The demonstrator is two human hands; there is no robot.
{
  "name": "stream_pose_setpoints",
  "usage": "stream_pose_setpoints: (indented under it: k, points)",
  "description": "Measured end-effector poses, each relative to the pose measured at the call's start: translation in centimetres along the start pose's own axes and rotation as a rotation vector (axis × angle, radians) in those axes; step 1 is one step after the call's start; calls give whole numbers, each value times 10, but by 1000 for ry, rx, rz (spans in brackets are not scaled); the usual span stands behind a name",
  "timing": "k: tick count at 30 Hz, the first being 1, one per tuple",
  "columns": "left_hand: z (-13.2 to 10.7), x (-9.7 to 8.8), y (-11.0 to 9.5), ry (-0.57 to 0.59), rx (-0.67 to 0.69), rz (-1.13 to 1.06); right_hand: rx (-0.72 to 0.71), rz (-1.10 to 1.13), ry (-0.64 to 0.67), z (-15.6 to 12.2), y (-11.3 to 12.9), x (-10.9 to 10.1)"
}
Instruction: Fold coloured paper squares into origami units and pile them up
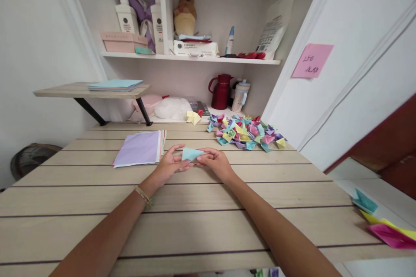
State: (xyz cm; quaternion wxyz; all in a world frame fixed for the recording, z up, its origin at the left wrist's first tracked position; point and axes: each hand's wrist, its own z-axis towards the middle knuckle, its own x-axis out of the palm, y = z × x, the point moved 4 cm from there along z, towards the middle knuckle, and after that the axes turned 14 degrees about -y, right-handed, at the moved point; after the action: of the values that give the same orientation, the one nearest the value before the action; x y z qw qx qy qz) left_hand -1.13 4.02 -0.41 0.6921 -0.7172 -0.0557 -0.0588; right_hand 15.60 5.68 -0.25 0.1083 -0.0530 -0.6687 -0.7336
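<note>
Pale, wood-toned bench (195, 229) carries a lilac-topped square paper stack (138, 149); right of that stack, the left hand (169, 164) and right hand (217, 162) pinch folded light-blue paper (191, 154), probably light, easily creased, best held by its edges.

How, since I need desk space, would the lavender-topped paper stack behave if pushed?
The paper stack would probably slip apart rather than move as one block: its edges are uneven and no binding shows. Its lavender top sheet looks thin, so it is likely light and floppy. The stack seems unlikely to tip or roll, lying flat and low on the tabletop.
</note>
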Motion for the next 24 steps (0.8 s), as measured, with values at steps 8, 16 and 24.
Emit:
stream_pose_setpoints:
  k: [8,16,24]
  points:
    - [-3,12,1,87,41,48,-66,-119,-108,0,0,0]
    - [6,1,1,-133,91,119,-90,-124,-88,-3,4,2]
    - [4,-2,1,-67,-58,-45,-70,-42,-31,-4,3,8]
